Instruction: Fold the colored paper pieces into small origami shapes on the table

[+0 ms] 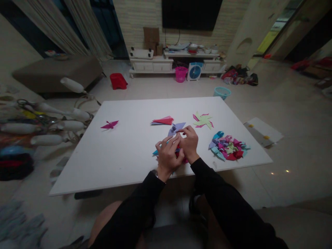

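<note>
Both my hands meet over the near middle of a white table (124, 152). My left hand (167, 155) and my right hand (190, 142) pinch a folded lilac paper piece (175, 128) between their fingertips. Under my hands lie more paper pieces, blue and red, partly hidden. A stack of red and pink folded paper (163, 120) lies just beyond the lilac piece.
A magenta paper crane (109, 125) sits at the left of the table. A green and pink pinwheel shape (203, 120) lies at the back right. A heap of several coloured folded pieces (228, 146) is near the right edge. Clutter with scissors (33, 117) stands left of the table.
</note>
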Demonstrator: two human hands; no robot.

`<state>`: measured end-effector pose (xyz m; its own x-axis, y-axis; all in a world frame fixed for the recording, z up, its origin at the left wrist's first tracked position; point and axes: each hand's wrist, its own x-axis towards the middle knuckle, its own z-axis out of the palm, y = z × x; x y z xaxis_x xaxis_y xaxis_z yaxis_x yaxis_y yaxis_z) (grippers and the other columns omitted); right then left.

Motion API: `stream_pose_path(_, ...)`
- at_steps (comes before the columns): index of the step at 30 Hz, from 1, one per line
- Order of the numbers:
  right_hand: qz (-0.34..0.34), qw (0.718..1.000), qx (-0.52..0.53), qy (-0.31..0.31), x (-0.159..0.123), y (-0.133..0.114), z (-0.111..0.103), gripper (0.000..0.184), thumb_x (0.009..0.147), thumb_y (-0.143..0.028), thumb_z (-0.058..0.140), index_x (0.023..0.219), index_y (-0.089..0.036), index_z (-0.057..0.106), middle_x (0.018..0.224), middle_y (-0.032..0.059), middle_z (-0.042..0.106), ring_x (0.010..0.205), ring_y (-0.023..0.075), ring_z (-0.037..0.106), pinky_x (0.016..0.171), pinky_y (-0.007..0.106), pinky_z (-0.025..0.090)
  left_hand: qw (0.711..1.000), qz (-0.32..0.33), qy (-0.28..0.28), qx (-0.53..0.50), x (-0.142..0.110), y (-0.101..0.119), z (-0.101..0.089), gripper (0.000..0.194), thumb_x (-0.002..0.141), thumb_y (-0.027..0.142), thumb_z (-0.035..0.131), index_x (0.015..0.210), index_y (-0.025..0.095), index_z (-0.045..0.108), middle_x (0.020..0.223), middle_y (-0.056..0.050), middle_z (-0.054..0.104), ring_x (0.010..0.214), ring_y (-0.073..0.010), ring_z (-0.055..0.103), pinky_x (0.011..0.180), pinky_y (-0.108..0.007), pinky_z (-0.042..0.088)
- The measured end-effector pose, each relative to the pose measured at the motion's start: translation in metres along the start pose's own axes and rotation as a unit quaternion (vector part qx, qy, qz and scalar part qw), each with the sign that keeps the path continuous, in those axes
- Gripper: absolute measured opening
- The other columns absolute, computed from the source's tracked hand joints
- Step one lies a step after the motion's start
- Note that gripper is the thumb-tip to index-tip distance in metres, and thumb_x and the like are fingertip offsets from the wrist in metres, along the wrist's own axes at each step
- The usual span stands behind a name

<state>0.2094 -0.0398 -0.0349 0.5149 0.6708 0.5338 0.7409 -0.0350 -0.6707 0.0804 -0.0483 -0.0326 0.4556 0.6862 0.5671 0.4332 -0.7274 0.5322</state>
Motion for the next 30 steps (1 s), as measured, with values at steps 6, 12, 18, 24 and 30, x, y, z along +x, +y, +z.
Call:
stream_pose_path(6, 0.002, 1.000, -0.018, -0.014, 0.001, 0.000, 0.000, 0.012, 0.085, -0.014, 0.063, 0.080, -0.021, 0.072, 0.082, 0.0013, 0.062, 0.076, 0.0167, 0.057, 0.071, 0.030, 0.043, 0.998, 0.049, 0.016, 0.020, 0.002, 0.003, 0.001, 0.038, 0.089, 0.028, 0.053, 0.123, 0.019, 0.067, 0.127, -0.011, 0.069, 0.124, -0.0288, 0.059, 0.104, -0.047, 0.031)
stream_pose_path(12, -0.001, 0.999, -0.021, -0.035, 0.001, 0.006, -0.004, 0.012, 0.087, -0.017, 0.063, 0.081, -0.021, 0.073, 0.083, 0.0017, 0.062, 0.078, 0.0173, 0.057, 0.071, 0.030, 0.043, 0.995, 0.099, 0.003, -0.023, 0.004, 0.002, 0.006, 0.044, 0.087, 0.027, 0.056, 0.128, 0.014, 0.062, 0.132, -0.015, 0.066, 0.124, -0.0280, 0.060, 0.108, -0.046, 0.034)
stream_pose_path(18, 0.012, 0.998, -0.031, -0.048, 0.001, 0.011, -0.002, 0.012, 0.086, -0.020, 0.063, 0.080, -0.023, 0.073, 0.084, 0.0015, 0.063, 0.079, 0.0175, 0.058, 0.073, 0.030, 0.044, 0.991, 0.116, 0.027, -0.057, 0.001, 0.007, 0.011, 0.041, 0.085, 0.023, 0.057, 0.125, 0.014, 0.062, 0.127, -0.015, 0.067, 0.120, -0.0284, 0.062, 0.108, -0.048, 0.039)
stream_pose_path(24, 0.044, 0.994, -0.078, -0.058, 0.019, 0.033, -0.011, 0.014, 0.087, -0.023, 0.061, 0.081, -0.022, 0.073, 0.084, 0.0025, 0.067, 0.083, 0.0187, 0.060, 0.079, 0.031, 0.045, 0.985, 0.156, 0.033, -0.069, 0.001, 0.000, 0.012, 0.009, 0.090, 0.016, 0.061, 0.094, 0.019, 0.068, 0.087, -0.006, 0.070, 0.085, -0.0200, 0.063, 0.082, -0.036, 0.049)
stream_pose_path(30, 0.142, 0.962, -0.211, -0.100, 0.036, 0.093, -0.049, 0.015, 0.085, -0.029, 0.062, 0.087, -0.023, 0.076, 0.088, 0.0039, 0.075, 0.086, 0.0214, 0.063, 0.075, 0.031, 0.043, 0.987, 0.142, 0.003, -0.069, 0.009, -0.028, 0.007, 0.008, 0.094, 0.020, 0.062, 0.096, 0.019, 0.069, 0.077, -0.003, 0.069, 0.076, -0.0180, 0.061, 0.073, -0.032, 0.047)
